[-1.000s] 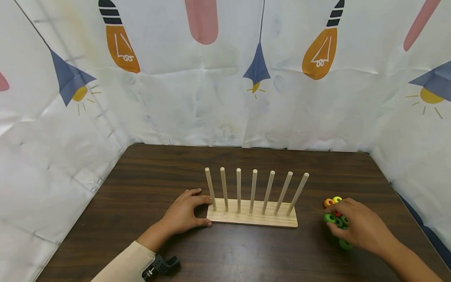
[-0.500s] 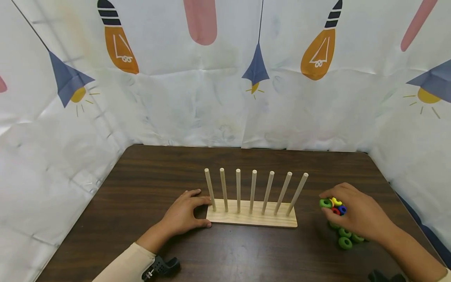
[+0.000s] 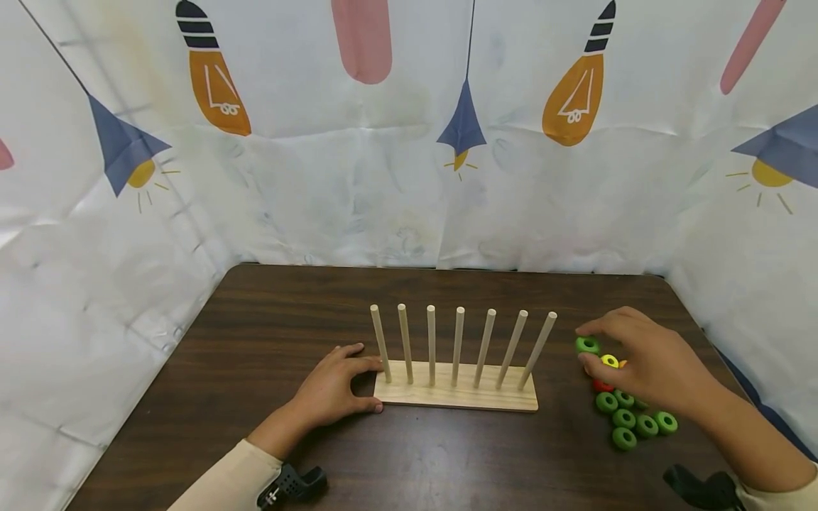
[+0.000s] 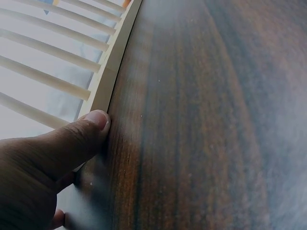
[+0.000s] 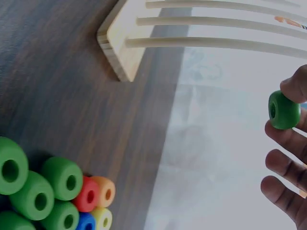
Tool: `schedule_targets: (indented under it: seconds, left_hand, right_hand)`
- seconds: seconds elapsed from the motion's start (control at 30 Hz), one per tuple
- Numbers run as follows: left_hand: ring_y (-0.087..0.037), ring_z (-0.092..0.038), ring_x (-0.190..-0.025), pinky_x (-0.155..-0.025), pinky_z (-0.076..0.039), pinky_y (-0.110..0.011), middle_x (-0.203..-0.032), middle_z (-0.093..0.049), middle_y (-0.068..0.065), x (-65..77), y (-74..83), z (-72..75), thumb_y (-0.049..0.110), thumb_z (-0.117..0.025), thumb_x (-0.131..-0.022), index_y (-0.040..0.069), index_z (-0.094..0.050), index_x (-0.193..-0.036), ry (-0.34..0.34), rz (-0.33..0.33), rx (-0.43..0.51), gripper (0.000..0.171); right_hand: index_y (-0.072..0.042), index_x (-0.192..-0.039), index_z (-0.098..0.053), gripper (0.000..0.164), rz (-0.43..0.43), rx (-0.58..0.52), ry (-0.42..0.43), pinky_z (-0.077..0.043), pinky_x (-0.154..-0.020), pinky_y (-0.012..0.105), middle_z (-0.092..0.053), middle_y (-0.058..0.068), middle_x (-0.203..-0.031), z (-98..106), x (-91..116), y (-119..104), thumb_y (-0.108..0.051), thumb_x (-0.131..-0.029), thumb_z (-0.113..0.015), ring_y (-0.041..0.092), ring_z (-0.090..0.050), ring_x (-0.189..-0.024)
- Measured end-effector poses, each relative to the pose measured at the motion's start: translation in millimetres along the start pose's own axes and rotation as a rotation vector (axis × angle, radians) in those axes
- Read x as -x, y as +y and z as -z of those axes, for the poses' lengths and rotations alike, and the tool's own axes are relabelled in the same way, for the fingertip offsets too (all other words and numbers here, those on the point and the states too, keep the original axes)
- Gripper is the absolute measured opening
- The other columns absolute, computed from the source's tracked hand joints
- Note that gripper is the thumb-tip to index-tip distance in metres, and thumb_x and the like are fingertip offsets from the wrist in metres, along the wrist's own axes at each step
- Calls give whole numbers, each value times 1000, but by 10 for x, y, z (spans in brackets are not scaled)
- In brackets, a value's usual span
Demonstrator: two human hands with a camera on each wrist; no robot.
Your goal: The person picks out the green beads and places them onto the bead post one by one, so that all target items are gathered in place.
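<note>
Pale wood rack [image 3: 456,399]: I have it standing mid-table, its long base roughly in line with the table's far edge, seven pegs [image 3: 432,344] rising in one row.
Left hand [image 3: 335,387]: holding the rack's left end; my left wrist view shows the thumb [image 4: 98,120] on the base's front edge.
Right hand [image 3: 652,362]: raised toward the table's right edge, past the rack's right end; it pinches one ring between thumb and fingers, and my right wrist view shows the lower fingers spread apart.
Pinched green ring [image 5: 288,112]: at the fingertips, apart from the loose pile, between the rack and the table's right edge.
Loose green rings [image 3: 618,424]: grouped on the table near its right edge, some touching.
Other colours: a red ring [image 3: 603,385], a yellow ring [image 5: 98,215], an orange ring [image 5: 100,184] and a blue ring [image 5: 84,219] cluster on the group's far side; I get the blue from the right wrist view alone.
Table [image 3: 307,305]: dark wood grain, far corners rounded.
Wrists: a dark device [image 3: 303,482] beside the left sleeve [image 3: 230,475], another at the right.
Backdrop [image 3: 383,199]: white sheet printed with lamps and bulbs, behind the far edge.
</note>
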State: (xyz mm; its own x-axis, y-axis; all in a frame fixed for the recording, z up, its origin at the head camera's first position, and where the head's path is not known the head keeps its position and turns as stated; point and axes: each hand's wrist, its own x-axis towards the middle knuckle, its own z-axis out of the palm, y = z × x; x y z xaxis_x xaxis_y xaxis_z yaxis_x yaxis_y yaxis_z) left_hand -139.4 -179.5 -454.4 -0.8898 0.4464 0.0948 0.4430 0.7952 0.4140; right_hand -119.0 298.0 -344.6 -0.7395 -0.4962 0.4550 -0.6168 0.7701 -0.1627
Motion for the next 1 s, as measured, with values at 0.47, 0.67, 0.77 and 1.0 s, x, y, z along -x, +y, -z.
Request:
schedule_targets:
  seconds: [0.47,0.67,0.77,1.0]
  left_hand:
    - [-38,-42,-142,-117,-27,-64,-138,-64,-3,11,13,10,47,-91,-73,24,-73,-125,-19,33,14,60]
    - [-39,-42,-142,-115,-29,-65,-141,-61,-8,16,13,2,47,-91,-73,24,-73,-125,-17,49,19,59]
    - [-39,-42,-142,-115,-29,-65,-142,-60,-10,16,15,1,47,-92,-73,25,-74,-125,-15,52,19,59]
    - [-39,-42,-142,-114,-30,-66,-142,-59,-12,16,28,8,46,-92,-72,25,-74,-123,-10,60,23,58]
  right_hand:
    - [-21,-112,-72,46,32,15,29,-51,-70,24,-67,-10,-106,149,-142,-36,-12,-71,-91,11,-62,-92]
    - [-22,-111,-73,47,31,4,47,-49,-73,20,-68,-12,-105,211,-219,-63,-12,-69,-92,7,-61,-89]
    - [-21,-109,-74,47,40,-2,65,-48,-73,19,-69,-13,-104,245,-271,-73,-11,-67,-93,6,-61,-88]
    - [-20,-112,-74,48,73,-40,73,-47,-77,19,-71,-9,-108,306,-369,-108,-8,-68,-91,7,-61,-90]
